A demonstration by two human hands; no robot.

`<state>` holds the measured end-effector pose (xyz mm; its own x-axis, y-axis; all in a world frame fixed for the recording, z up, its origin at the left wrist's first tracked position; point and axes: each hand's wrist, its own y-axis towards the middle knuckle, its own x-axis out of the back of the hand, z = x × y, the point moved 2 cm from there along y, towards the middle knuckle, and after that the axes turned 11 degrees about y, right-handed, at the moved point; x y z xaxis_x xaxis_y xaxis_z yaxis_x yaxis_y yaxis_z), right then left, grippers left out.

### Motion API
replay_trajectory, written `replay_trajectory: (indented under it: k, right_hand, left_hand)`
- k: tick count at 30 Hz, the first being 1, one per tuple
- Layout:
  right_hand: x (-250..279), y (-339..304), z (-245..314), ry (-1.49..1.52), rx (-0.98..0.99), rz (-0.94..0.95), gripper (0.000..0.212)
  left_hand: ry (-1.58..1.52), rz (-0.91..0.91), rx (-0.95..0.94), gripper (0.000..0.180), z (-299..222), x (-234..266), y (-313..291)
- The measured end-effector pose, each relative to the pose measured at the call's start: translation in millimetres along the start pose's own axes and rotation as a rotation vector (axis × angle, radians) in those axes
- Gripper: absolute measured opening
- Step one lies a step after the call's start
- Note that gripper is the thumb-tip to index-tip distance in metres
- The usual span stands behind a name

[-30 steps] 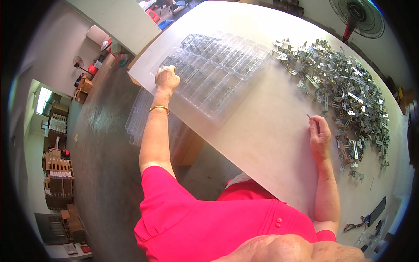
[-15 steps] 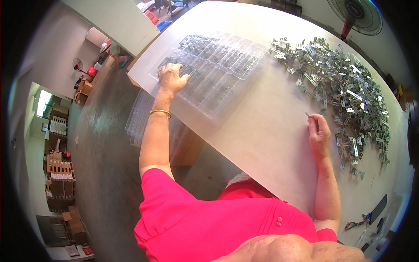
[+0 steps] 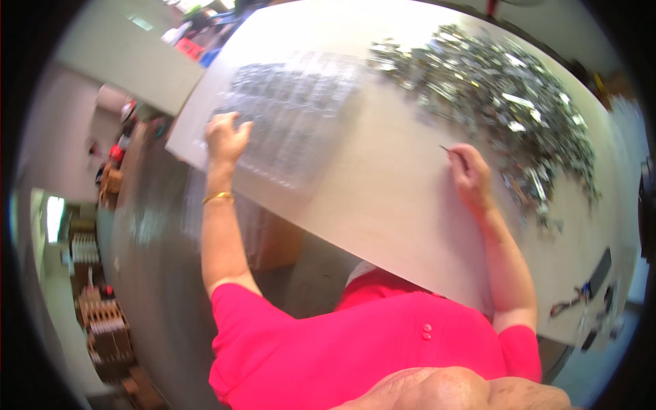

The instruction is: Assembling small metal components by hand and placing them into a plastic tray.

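Note:
My left hand (image 3: 225, 137) rests with spread fingers on the near left corner of a clear plastic compartment tray (image 3: 294, 116) that lies on the white table (image 3: 383, 184). My right hand (image 3: 468, 174) sits on the table further right, pinching a thin metal pin (image 3: 445, 149) that points up and left. Just beyond that hand spreads a big heap of small shiny metal parts (image 3: 499, 89). A gold bangle circles my left wrist. The picture is motion-blurred.
More clear trays (image 3: 205, 219) hang below the table's left edge. Dark tools (image 3: 588, 287) lie near the table's right corner. Stacked cardboard boxes (image 3: 102, 321) stand on the grey floor at the lower left, with cluttered shelves further off.
My left hand went from a fist at the tray's edge to fingers spread flat on the tray. The view swung and blurred. My right hand stayed put with the pin.

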<state>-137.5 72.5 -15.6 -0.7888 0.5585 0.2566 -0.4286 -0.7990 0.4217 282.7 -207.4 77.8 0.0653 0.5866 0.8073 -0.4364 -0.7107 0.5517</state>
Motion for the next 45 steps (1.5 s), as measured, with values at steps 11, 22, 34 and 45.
replay_trajectory:
  k: [11, 22, 34, 45]
  right_hand:
    - [2, -11, 6, 0.009, 0.064, 0.191, 0.006]
    - [20, -69, 37, 0.079, 0.164, 0.327, 0.009]
    - [19, -69, 28, 0.163, 0.186, 0.339, 0.019]
    - [10, -71, 18, 0.143, 0.222, 0.335, 0.021]
  left_hand:
    - [-0.521, -0.073, 0.022, 0.020, -197, 77, 12]
    - [-0.862, -0.130, -0.734, 0.015, -408, 103, -13]
    - [-0.723, 0.001, -1.077, 0.011, -494, 91, -24]
    - [-0.861, 0.117, -1.087, 0.009, -485, 98, -16]
